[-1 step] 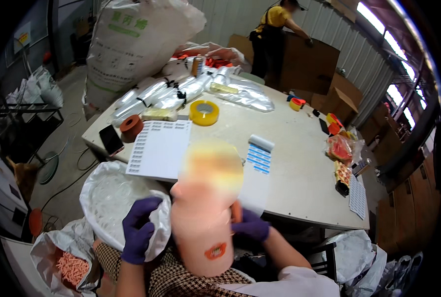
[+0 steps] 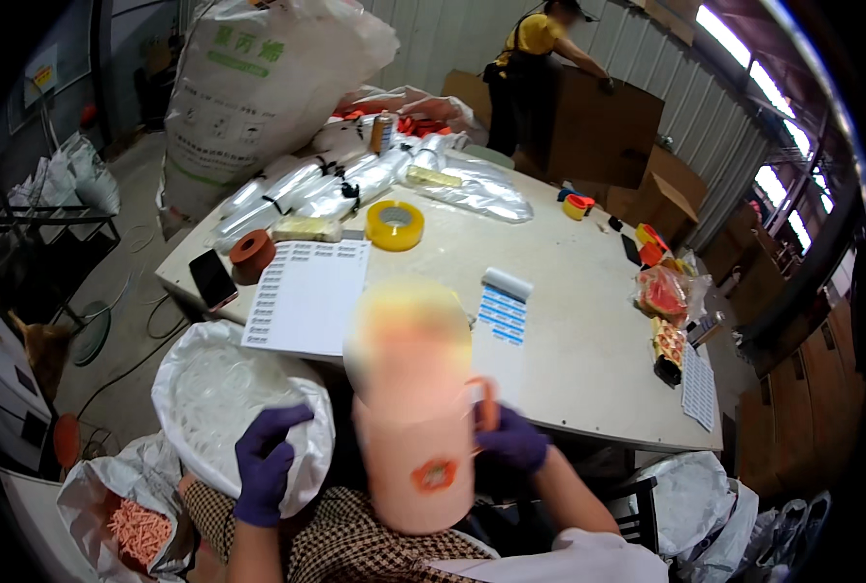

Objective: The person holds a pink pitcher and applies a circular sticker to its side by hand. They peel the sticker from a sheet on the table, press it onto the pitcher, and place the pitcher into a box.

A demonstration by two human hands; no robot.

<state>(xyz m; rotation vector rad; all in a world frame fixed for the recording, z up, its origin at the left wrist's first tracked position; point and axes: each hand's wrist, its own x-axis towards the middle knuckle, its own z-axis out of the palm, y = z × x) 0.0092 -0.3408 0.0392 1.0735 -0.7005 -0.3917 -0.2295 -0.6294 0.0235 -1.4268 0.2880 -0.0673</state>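
A pink plastic jug (image 2: 418, 491) with a small orange flower-like mark stands in front of my lap. Its top part is smeared into a yellowish blur. On its right side an orange handle (image 2: 488, 403) sticks out, and my right hand (image 2: 512, 442) in a purple glove grips it. My left hand (image 2: 266, 464), also purple-gloved, is left of the jug and apart from it, thumb and forefinger curved with a gap between them and nothing seen in it. Beside that hand is a white sack (image 2: 166, 374) of clear plastic pieces.
On the table (image 2: 588, 321) lie a label sheet (image 2: 321, 301), a blue-and-white label roll (image 2: 503, 306), yellow tape (image 2: 394, 225), brown tape (image 2: 252, 257) and a phone (image 2: 213, 280). A bag of pink sticks (image 2: 139, 530) is lower left. Another person (image 2: 535, 58) handles cardboard behind.
The jug has shifted right and stands straighter. My right hand has moved right and up with it, and more of the handle shows. My left hand is nearly where it was.
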